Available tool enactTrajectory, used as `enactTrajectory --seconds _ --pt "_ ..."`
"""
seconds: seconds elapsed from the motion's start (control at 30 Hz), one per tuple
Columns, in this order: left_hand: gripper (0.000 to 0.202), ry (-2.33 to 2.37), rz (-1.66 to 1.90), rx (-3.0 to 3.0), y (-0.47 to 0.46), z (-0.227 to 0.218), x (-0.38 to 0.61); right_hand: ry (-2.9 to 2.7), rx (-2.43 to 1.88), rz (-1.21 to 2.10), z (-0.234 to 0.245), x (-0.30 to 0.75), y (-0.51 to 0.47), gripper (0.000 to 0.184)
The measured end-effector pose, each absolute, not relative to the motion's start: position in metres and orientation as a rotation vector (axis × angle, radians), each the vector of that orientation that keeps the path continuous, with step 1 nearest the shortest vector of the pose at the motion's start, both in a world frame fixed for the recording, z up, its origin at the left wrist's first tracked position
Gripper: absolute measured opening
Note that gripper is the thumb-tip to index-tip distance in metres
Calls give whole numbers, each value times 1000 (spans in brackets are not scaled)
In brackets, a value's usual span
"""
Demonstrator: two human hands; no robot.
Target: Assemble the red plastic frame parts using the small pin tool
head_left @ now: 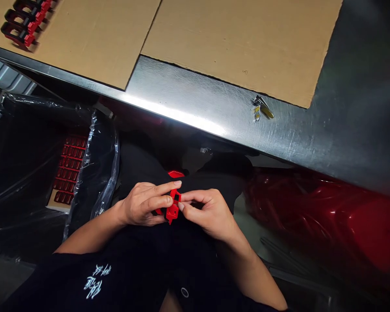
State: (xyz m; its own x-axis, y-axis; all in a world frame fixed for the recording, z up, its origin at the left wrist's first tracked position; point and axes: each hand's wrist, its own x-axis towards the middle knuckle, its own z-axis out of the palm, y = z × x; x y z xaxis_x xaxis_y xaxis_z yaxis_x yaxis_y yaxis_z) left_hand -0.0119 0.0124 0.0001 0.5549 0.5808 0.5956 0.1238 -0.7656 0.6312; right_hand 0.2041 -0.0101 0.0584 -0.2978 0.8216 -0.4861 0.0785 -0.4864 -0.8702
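Note:
A small red plastic part (172, 212) with a square opening and a rounded red end sits in front of my body, above my lap. My left hand (146, 203) grips it from the left, its fingers closed around the middle and partly covering it. On the other side, my right hand (208, 212) is closed in a pinch, thumb and forefinger pressed against the part's right edge beside the opening. Whether a smaller piece lies between those fingertips I cannot make out.
Several black-and-red parts (27, 26) stand in a row on a cardboard sheet (94, 39). Small yellow-handled clippers (262, 109) lie on the metal table (195, 99). At left, a plastic-lined bin (94, 173) holds rows of red pieces (69, 169). Red plastic-wrapped items (328, 216) are at right.

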Motion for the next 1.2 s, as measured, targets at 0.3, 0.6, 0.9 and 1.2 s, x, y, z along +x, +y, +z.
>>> enactTrajectory --seconds 0.3,0.6,0.9,1.2 --pt "61 565 1114 2255 13 1 -13 -1218 -1368 1826 53 209 -15 24" --pt "59 553 1113 2274 13 3 -13 -1165 -1378 1812 55 203 -14 21" --pt "57 556 1109 2255 12 3 -13 -1235 -1353 1807 54 208 -17 24" --pt "60 543 1118 2287 14 5 -11 -1209 -1405 1791 54 204 -16 23"
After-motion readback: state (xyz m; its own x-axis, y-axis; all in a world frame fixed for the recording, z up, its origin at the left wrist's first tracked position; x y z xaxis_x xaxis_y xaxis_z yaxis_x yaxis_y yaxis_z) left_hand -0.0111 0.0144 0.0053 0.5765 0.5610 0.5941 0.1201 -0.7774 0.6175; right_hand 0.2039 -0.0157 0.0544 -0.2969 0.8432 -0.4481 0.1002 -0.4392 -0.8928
